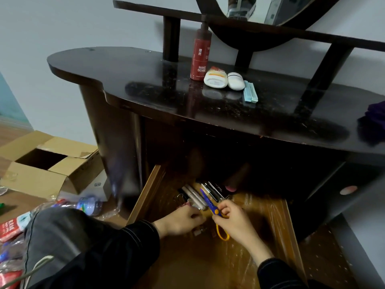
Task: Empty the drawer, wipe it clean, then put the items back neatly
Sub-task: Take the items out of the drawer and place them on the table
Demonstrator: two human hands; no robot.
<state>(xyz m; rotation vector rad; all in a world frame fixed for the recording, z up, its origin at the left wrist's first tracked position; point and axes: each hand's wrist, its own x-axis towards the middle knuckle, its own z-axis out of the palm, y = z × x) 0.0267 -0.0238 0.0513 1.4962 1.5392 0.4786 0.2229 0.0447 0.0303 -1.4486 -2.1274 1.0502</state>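
The brown wooden drawer (279, 222) stands pulled out under the dark dressing table (145, 80). My right hand (235, 222) grips blue scissors with yellow handles (208, 202), blades pointing toward the back. My left hand (183, 220) is curled over small items on the drawer floor; what it holds is hidden. Several pens and tubes (198, 197) lie at the drawer's back, with binder clips (179, 198) beside them. On the tabletop stand a red bottle (200, 57), a white tube (215, 79), a white oval case (235, 80) and a light blue flat item (250, 93).
An open cardboard box (48, 163) sits on the floor at left, with a plastic bottle (87, 205) and red packets (10, 228) near it. A purple cloth (375, 117) lies at the tabletop's right edge. A mirror (260, 11) rises behind.
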